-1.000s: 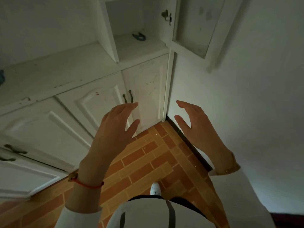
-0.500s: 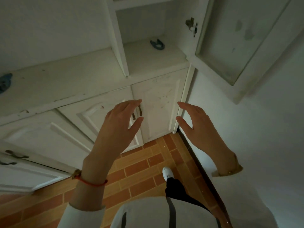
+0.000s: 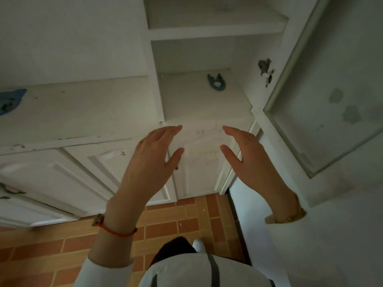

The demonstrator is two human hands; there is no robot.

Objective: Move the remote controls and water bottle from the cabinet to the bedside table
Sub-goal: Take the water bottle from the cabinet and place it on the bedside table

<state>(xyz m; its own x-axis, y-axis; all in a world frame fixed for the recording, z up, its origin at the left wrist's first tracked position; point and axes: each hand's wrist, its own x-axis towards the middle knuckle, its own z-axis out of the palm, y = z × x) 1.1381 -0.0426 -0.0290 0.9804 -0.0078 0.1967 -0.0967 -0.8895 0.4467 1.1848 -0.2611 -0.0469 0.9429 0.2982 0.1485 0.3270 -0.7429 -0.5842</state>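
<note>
A: Hands up in front of you, both empty. Your left hand (image 3: 152, 162) sits near centre, fingers together and gently curved, thumb splayed toward 3 o'clock. Your right hand (image 3: 247, 160) mirrors it, thumb toward 9 o'clock, palms facing each other with a clear gap between.

B: And the cabinet (image 3: 196, 104)?

A: Straight ahead at 12 o'clock. Its open door (image 3: 323, 96) swings out toward 2 o'clock, with a hinge (image 3: 266, 71) on the inner frame. On the lower shelf (image 3: 205, 100) you've got only a small blue clip-like object (image 3: 216, 82), lying flat, its two prongs pointing toward 12 o'clock.

B: Remotes? Bottle?

A: I can't pick out either of them. The upper shelf (image 3: 215, 27) is cut by the top edge, and there's a faint pale round shape up there at 12 o'clock, too washed out to name.

B: Anything else?

A: Blue item (image 3: 11, 100) on the counter at 9 o'clock, half cropped by the frame edge. Red cord (image 3: 118, 232) on your left wrist, gold bracelet (image 3: 290, 218) on the right. Below the hands, closed lower doors (image 3: 199, 162) and brick-pattern floor (image 3: 176, 222).
</note>
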